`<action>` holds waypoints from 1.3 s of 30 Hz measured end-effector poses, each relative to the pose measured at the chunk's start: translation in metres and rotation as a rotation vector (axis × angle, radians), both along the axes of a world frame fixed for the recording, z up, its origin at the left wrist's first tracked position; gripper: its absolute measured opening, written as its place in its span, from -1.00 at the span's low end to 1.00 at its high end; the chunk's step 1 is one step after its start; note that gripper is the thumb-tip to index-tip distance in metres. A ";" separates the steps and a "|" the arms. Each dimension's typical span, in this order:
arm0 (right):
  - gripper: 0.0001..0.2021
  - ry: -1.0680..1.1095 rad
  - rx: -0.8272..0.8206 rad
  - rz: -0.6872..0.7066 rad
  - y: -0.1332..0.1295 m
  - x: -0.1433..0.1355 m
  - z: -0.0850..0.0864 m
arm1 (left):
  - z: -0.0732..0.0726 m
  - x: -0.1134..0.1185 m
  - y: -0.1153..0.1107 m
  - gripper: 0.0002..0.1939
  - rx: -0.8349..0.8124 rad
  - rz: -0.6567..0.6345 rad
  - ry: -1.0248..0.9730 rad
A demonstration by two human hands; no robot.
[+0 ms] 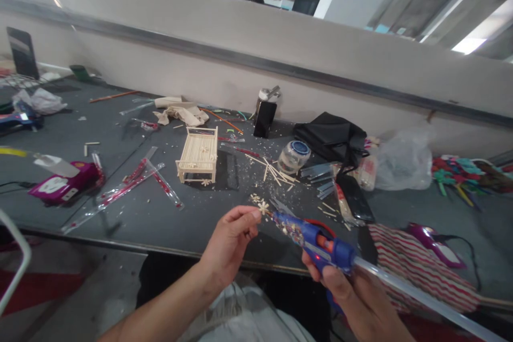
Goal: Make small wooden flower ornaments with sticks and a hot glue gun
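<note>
Between thumb and fingertips, my left hand (230, 240) pinches a small pale wooden flower (263, 208). My right hand (348, 291) grips a blue hot glue gun (312, 238) with a lit red light and a long clear glue stick (420, 296) out of its back. The gun's nozzle points left and is right at the flower; whether they touch I cannot tell. Beyond my left hand stands a miniature bed (198, 155) built of thin wooden sticks, with little flowers on it and at its foot. Small wooden bits (256, 199) lie just behind the flower.
A glass jar (294, 156) with a blue lid, loose sticks (272, 171) and clear glue sticks (324, 181) lie behind the gun. A phone (264, 118) leans upright near the wall. Clear packets (120, 189) and a purple device (62, 184) are left; striped cloth (417, 267) lies right.
</note>
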State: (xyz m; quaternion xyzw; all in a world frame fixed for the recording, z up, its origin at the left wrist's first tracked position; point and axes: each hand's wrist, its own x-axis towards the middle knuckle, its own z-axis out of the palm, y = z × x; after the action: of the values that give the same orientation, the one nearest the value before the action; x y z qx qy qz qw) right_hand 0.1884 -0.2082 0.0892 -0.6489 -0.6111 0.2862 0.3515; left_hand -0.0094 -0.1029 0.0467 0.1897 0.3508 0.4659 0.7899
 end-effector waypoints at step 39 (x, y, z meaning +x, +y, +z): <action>-0.53 -0.027 -0.004 -0.116 0.006 -0.011 0.006 | -0.001 0.000 0.001 -0.87 0.052 0.001 0.040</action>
State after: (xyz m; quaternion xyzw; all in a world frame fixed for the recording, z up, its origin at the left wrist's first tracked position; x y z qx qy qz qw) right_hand 0.1775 -0.2021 0.0951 -0.6878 -0.5765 0.2578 0.3580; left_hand -0.0097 -0.1017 0.0453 0.2192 0.3544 0.4712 0.7774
